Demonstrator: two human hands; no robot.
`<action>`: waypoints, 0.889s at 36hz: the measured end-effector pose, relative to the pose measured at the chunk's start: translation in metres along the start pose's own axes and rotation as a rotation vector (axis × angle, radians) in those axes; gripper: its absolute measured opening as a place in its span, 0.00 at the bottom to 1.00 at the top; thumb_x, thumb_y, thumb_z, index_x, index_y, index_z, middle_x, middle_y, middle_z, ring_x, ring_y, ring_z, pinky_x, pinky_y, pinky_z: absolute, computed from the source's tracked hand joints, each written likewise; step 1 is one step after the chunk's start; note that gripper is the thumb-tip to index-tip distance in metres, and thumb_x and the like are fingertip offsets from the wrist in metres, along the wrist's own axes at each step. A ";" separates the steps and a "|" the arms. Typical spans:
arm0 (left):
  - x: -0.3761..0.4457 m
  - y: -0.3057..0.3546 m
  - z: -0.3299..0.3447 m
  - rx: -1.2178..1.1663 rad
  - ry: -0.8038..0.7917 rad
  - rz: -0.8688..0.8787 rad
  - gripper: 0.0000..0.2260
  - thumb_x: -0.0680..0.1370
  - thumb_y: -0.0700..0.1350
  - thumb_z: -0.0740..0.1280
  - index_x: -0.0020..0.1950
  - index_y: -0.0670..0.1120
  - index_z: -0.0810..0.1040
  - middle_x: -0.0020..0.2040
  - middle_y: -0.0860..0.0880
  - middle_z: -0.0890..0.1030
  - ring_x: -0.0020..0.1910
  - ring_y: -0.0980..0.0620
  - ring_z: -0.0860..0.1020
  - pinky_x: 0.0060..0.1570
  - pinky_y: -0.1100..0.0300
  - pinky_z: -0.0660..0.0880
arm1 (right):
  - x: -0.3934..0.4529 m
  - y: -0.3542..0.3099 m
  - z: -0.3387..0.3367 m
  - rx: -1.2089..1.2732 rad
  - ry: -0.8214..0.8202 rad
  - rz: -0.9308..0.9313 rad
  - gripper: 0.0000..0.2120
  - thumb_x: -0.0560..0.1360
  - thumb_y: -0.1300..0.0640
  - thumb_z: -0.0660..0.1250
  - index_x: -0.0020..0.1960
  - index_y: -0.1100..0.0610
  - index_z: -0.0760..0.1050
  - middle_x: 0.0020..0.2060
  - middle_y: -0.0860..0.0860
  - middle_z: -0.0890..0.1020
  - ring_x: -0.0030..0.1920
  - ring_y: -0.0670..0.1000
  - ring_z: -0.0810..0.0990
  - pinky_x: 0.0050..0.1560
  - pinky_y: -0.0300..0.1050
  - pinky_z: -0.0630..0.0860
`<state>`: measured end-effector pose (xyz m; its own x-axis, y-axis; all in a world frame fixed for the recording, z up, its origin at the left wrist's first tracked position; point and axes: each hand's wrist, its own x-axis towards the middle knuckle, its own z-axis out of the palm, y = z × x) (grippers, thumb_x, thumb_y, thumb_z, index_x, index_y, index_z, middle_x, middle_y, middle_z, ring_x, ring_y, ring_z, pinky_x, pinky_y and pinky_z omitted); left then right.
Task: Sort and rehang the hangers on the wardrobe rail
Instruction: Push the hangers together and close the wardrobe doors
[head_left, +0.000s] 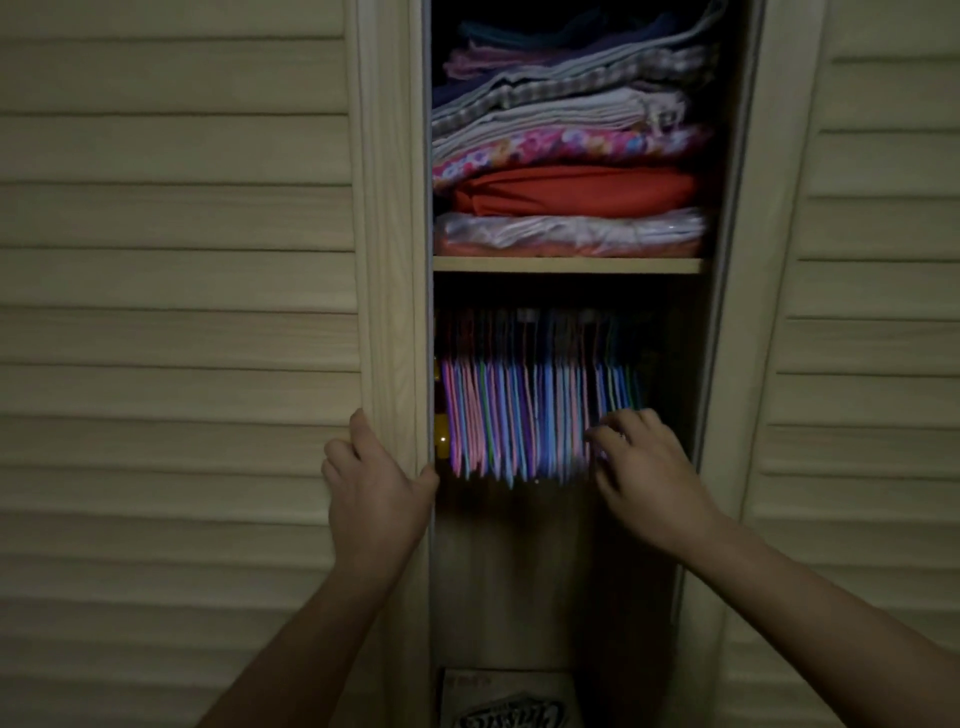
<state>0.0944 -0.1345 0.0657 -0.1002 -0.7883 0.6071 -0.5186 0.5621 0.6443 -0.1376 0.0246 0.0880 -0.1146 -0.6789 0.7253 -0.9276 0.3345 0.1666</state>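
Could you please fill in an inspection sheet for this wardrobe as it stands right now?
Surface: wooden shelf across the wardrobe opening, loaded.
Job's things: coloured hangers packed in a row below the shelf; the rail itself is too dark to make out.
Clutter: stack of folded fabrics on the shelf; printed box at the bottom.
Grippers: left hand holds the edge of the left louvred door; right hand reaches into the hangers, fingers among the right-hand ones, grip unclear.
Cables: nothing seen.
Surroundings: right louvred door; dim light.
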 end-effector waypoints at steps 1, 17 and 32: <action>-0.005 0.009 0.005 0.002 -0.003 0.000 0.47 0.69 0.58 0.75 0.78 0.48 0.51 0.63 0.41 0.65 0.63 0.41 0.66 0.53 0.46 0.73 | -0.003 0.008 -0.005 -0.004 0.046 0.005 0.14 0.74 0.56 0.69 0.58 0.57 0.78 0.51 0.54 0.75 0.51 0.55 0.72 0.47 0.50 0.73; -0.003 0.106 0.046 0.121 -0.308 0.318 0.10 0.79 0.53 0.66 0.49 0.56 0.64 0.41 0.52 0.80 0.35 0.53 0.76 0.33 0.59 0.68 | -0.036 0.113 -0.027 0.139 0.139 0.449 0.09 0.81 0.51 0.59 0.45 0.55 0.69 0.41 0.53 0.75 0.38 0.59 0.76 0.35 0.49 0.71; -0.034 0.193 0.107 0.132 -0.458 0.389 0.14 0.78 0.55 0.62 0.56 0.47 0.74 0.54 0.43 0.80 0.53 0.40 0.79 0.45 0.54 0.71 | -0.011 0.156 -0.017 0.627 0.138 0.822 0.12 0.82 0.48 0.58 0.46 0.55 0.70 0.37 0.50 0.76 0.42 0.55 0.74 0.36 0.47 0.63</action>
<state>-0.0932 -0.0259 0.1190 -0.6429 -0.5756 0.5054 -0.4686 0.8175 0.3348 -0.2746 0.0956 0.1173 -0.7897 -0.3016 0.5342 -0.6045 0.2340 -0.7614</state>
